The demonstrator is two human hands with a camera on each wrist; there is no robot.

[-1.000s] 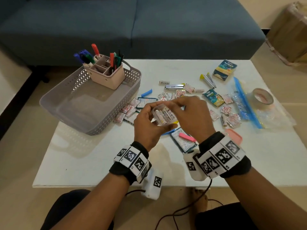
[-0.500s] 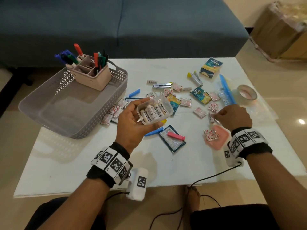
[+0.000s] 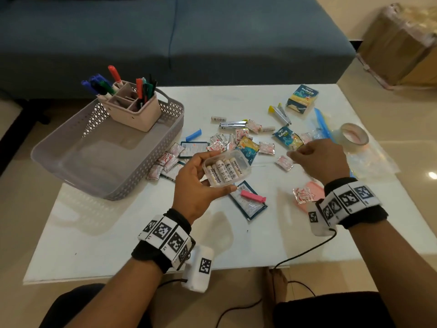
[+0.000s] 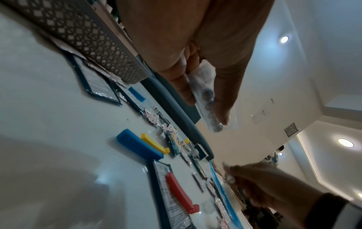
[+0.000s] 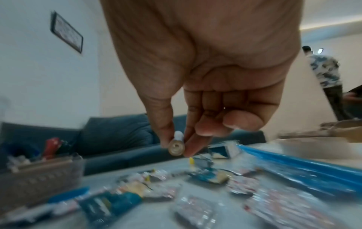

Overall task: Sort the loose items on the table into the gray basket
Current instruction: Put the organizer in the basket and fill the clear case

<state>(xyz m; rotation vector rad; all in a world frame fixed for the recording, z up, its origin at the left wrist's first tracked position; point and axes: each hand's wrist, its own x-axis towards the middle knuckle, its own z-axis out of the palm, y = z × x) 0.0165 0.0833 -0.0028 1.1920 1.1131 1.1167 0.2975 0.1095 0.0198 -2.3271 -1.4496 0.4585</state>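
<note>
My left hand (image 3: 212, 179) is raised over the table's middle and grips a clear plastic box (image 3: 228, 169) holding several white batteries; the left wrist view shows the box (image 4: 208, 99) end-on between thumb and fingers. My right hand (image 3: 294, 155) hovers over the clutter on the right. In the right wrist view it (image 5: 175, 144) pinches a single battery (image 5: 176, 149) between thumb and index finger. The gray basket (image 3: 71, 162) stands at the table's left with a pink organizer (image 3: 139, 114) full of markers in its far corner.
Candy sachets (image 3: 266, 147), foil packets, a pink clip (image 3: 253, 196), a blue clip (image 3: 194, 134), staplers (image 3: 233, 124), tissue packs (image 3: 301, 99), a tape roll (image 3: 354, 137) and a zip bag lie across the white table (image 3: 118, 245). A blue sofa (image 3: 212, 39) stands behind.
My right hand left the battery box, went right over the clutter and now pinches a loose battery. The left hand keeps holding the box.
</note>
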